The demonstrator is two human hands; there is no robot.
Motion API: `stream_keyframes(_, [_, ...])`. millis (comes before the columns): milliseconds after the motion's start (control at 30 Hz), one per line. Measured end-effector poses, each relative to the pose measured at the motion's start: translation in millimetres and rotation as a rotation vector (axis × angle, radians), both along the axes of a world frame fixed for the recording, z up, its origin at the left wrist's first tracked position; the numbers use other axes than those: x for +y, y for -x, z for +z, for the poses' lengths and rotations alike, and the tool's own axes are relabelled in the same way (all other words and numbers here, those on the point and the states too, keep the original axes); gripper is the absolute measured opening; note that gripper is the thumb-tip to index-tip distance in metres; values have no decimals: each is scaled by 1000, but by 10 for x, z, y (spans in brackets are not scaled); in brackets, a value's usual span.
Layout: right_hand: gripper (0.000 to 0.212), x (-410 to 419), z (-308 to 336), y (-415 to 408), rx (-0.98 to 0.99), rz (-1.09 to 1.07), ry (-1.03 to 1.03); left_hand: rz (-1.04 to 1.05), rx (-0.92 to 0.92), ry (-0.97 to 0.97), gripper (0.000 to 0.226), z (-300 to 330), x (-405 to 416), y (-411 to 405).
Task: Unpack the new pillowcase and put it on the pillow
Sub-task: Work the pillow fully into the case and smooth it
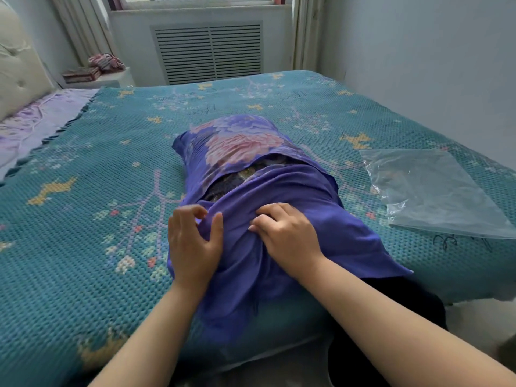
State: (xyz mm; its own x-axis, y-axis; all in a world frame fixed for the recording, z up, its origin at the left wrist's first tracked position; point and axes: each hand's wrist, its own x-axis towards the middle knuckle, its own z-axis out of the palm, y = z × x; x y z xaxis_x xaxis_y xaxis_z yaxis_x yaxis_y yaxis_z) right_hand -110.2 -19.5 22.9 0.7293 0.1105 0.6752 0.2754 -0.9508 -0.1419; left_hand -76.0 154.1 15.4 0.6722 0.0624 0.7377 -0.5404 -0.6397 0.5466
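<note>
Fingers of the right hand curled into a bunched fold of the purple pillowcase, knuckles up, pinching cloth near its middle. Left hand just beside it at 9 o'clock, thumb hooked over a ridge of the same fabric, fingertips bent against the pillowcase's left edge, holding it too. Plain purple side of the pillowcase gathered under both hands and trailing toward 6 o'clock over the bed's near edge; floral side, pink and lilac peonies, stretched over the far end at 12 o'clock. Dark patterned pillow showing only through the slanted opening between the plain flap and the floral panel, otherwise covered. All of it lying lengthwise on a teal waffle-weave bedspread with yellow and pastel embroidery. Clear plastic bag flat on the bedspread at 3 o'clock, apart from the pillowcase. Lilac sheet and cream tufted headboard at 10 o'clock. White bedside table with folded striped cloth at 11 o'clock; slatted radiator cover under the window at 12 o'clock.
</note>
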Motion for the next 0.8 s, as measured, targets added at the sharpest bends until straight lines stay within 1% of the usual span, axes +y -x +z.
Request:
stream_keyframes(67, [21,35,80,10,23,-4,-34,4,4,-25,30,-187,90,135])
stream_keyframes(100, [21,53,118,16,33,-13,-49,-2,19,-4,35,-281,132,180])
stream_keyframes(200, [24,114,192,27,36,-17,-83,-51,80,149,49,-480,220,280])
stream_keyframes(233, [25,136,206,35,32,-14,-89,-75,93,169,51,-520,232,308])
stream_keyframes(300, [27,167,230,33,38,-32,-75,-115,86,132,48,-573,240,347])
stream_keyframes(433, [26,189,259,-16,107,-77,-16,-103,-26,-21,24,-575,256,256])
stream_keyframes(533, [32,184,310,8,119,-39,-50,-86,-41,-62,23,-442,274,203])
stream_keyframes(600, [40,229,314,70,159,28,-34,-45,31,-75,20,-244,292,205])
stream_keyframes(667, [44,305,269,124,219,91,58,6,155,-128,12,-61,294,118])
stream_keyframes(700, [40,333,240,135,236,101,107,-27,247,-180,13,12,294,28])
stream_keyframes(733, [33,343,229,129,247,99,117,-110,368,-236,20,75,282,-75])
stream_keyframes(800, [21,313,276,65,320,41,31,-326,688,-307,31,169,239,-264])
